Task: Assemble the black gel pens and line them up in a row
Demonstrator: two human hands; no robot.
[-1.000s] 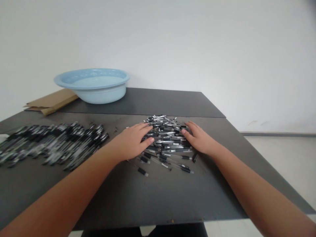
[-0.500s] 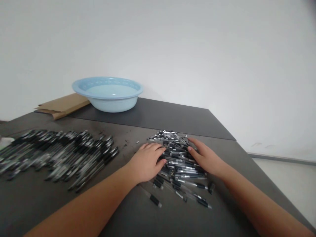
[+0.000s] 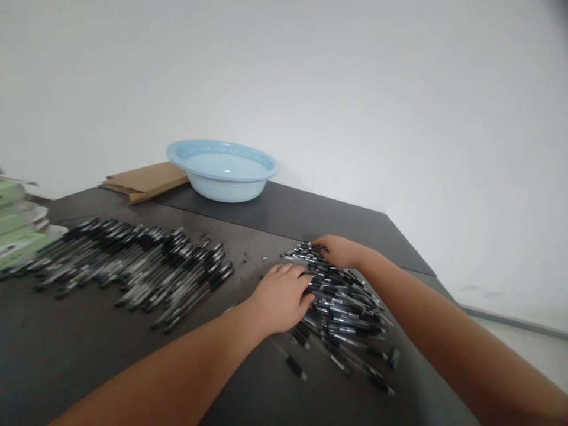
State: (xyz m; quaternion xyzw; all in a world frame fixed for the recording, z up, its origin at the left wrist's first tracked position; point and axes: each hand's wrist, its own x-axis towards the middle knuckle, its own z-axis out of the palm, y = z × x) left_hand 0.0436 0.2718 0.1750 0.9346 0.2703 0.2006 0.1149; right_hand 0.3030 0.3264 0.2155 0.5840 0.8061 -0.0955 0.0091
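Observation:
A loose pile of clear pens with black grips lies on the grey table, several of them spread toward me. Against the pile's left side rests my left hand, open, palm down, with its fingers bent over the nearest pens and its thumb apart. My right hand reaches over the far end of the pile. Its index finger and thumb are bent and apart, touching the small pieces there; its other fingers are hidden. Neither hand lifts a pen.
To the left, many similar pens lie side by side in a slanting row. Green and white boxes are stacked at the left edge. A light-blue basin stands at the back beside flat brown cardboard, near the white wall.
My right hand has moved from the pile's right side to its far end, and its fingers are more bent. My left hand stays at the pile's left side. The view has turned left.

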